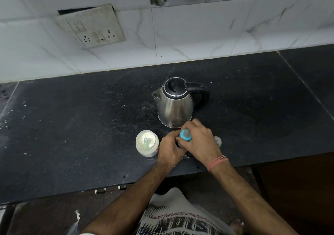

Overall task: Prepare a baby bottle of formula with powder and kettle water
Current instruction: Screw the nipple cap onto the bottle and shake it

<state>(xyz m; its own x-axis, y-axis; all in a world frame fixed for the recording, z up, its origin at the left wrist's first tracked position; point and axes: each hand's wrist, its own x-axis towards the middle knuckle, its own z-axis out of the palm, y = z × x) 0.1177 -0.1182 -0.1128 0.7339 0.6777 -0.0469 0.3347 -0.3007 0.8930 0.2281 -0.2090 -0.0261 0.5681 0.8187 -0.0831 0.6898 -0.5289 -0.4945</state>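
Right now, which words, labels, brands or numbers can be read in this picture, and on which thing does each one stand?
White printed shirt: large dark letters and a smaller line above them, upside down and cut off; not readable.
Steel electric kettle: no text visible.
Open white powder jar: no label visible.
Grey wall socket plate: no readable marking.

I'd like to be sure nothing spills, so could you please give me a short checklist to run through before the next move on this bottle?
1. Baby bottle gripped by both hands: ok; left hand on the body, right hand at the blue collar.
2. Collar fully tightened: cannot tell.
3. Kettle upright, lid closed: ok.
4. Powder jar closed: not ok; open, scoop inside.
5. Clear cap within reach: ok, on the counter beside the right hand.
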